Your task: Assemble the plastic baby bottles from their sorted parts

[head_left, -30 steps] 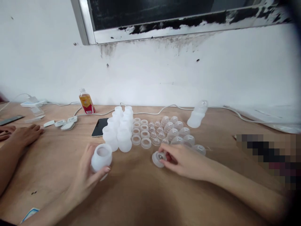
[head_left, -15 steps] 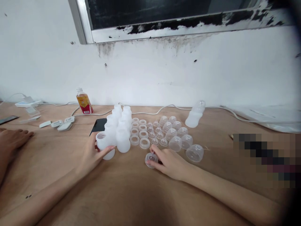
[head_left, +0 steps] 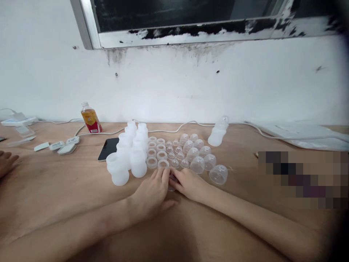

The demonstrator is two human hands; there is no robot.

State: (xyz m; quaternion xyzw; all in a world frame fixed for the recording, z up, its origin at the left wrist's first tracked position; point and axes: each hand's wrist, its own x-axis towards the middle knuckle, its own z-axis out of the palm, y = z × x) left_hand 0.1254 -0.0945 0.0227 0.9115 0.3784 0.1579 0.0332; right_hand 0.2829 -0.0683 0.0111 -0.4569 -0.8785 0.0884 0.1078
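My right hand (head_left: 192, 185) pinches a clear bottle nipple in a ring (head_left: 171, 187) low over the table, mostly covered by my fingers. My left hand (head_left: 152, 191) is beside it, fingers stretched forward against it and my right fingertips, thumb apart. Left of my hands stand rows of frosted white bottles (head_left: 139, 163), the nearest a bottle (head_left: 120, 176) at the front left. Behind my fingers lie two columns of white rings (head_left: 152, 162), then small clear nipples (head_left: 184, 163), then clear dome caps (head_left: 197, 165). One cap (head_left: 218, 174) lies tilted at the front right.
An assembled bottle (head_left: 217, 135) stands near the wall. A phone (head_left: 108, 149), a drink bottle (head_left: 92, 119), small white boxes (head_left: 67, 148) and a cable (head_left: 177, 129) lie to the left and back. Another person's hand (head_left: 7, 162) rests at the far left edge.
My left hand has left the front white bottle and moved right to meet my right hand at the nipple. The view has shifted a little to the right.
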